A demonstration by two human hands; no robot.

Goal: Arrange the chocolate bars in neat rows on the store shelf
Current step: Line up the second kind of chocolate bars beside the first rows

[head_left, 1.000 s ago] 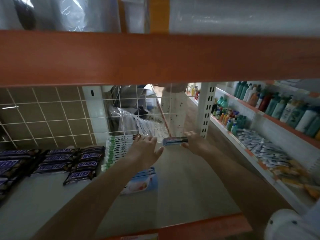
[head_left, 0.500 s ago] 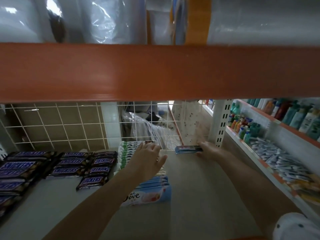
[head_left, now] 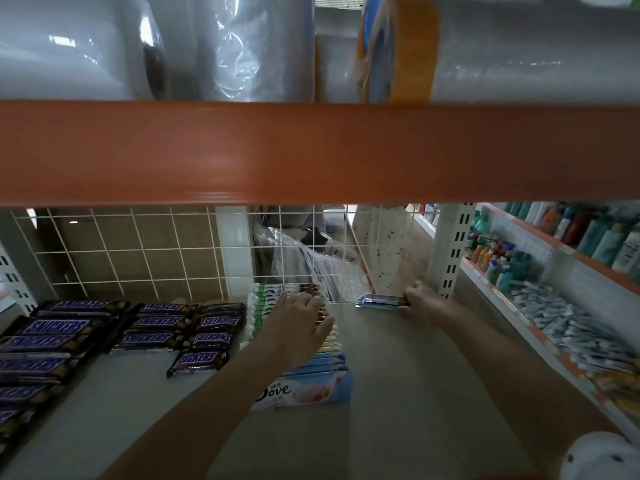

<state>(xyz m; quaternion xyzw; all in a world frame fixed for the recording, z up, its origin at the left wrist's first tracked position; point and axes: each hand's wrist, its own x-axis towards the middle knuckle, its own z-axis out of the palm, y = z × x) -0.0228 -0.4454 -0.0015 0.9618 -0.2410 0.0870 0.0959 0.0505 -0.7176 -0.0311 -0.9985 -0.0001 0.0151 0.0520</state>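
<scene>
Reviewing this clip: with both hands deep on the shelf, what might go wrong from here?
1. The right hand holds a small stack of blue bars by one end, right at the wire grid back; a loose grip might let bars slide or fan out.
2. The left hand rests on the upright Dove row; leaning on it might topple the bars.

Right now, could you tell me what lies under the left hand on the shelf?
The left hand rests on a row of standing chocolate bars; green ones show behind it, blue ones in front. Those directly beneath are covered.
</scene>
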